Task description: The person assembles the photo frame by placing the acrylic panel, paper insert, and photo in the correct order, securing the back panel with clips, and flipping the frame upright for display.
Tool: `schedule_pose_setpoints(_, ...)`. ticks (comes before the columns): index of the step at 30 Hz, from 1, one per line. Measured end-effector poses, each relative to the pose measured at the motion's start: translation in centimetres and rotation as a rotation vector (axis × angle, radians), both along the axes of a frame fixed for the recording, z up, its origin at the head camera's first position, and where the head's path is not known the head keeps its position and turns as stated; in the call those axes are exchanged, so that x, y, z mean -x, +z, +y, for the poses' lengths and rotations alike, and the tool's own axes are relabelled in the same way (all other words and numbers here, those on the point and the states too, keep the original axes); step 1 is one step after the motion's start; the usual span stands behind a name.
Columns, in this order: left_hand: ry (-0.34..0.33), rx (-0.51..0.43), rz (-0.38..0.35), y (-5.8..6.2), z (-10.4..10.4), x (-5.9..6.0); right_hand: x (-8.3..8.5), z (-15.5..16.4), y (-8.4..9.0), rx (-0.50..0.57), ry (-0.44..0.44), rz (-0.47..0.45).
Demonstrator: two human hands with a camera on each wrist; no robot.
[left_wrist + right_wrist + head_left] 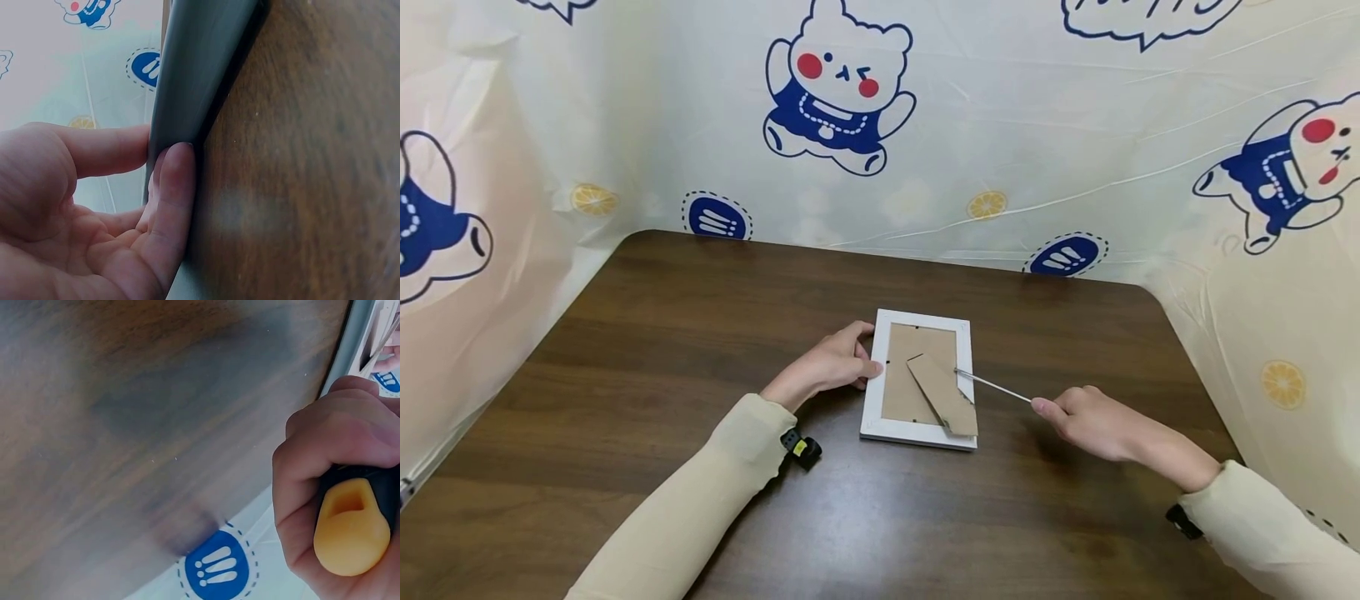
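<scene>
A white picture frame [871, 408] lies back side up on the table, with its brown backing board [901, 350] showing. The cardboard stand leg [942, 392] sits slanted across the board, its lower end over the frame's bottom border. My left hand [833, 360] holds the frame's left edge, the thumb on the rim and other fingers against the side. My right hand [1093, 423] grips a screwdriver by its yellow and black handle [351, 540]. The thin metal shaft [1000, 388] reaches over the frame's right border, its tip at the right edge of the backing board.
The dark wooden table [715, 292] extends all around the frame. Behind it and along both sides hangs a pale curtain [985, 108] printed with cartoon bears and orange slices. Each sleeve carries a small black device [802, 450] at the wrist.
</scene>
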State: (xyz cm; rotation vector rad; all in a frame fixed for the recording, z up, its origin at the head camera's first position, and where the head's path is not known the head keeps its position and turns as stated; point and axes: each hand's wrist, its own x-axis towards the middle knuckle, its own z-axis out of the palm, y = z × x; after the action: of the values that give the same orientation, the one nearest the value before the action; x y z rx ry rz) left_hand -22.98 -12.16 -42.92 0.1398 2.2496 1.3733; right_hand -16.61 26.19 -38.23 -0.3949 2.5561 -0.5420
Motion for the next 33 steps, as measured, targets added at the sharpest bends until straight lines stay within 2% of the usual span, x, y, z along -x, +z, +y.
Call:
schedule_pose_setpoints(7,-0.001,0.004,0.002,0.1,0.0,-0.2,0.1,-0.3,0.3,-0.066,0.035,0.017)
schedule_pose_setpoints(21,0.007,-0.005,0.006,0.2,0.0,-0.2,0.3,-0.7,0.7,-0.111,0.054,0.049)
schedule_pose_setpoints(33,-0.001,0.003,0.009,0.1,0.0,-0.2,0.4,-1.3,1.0,-0.170,0.036,0.035)
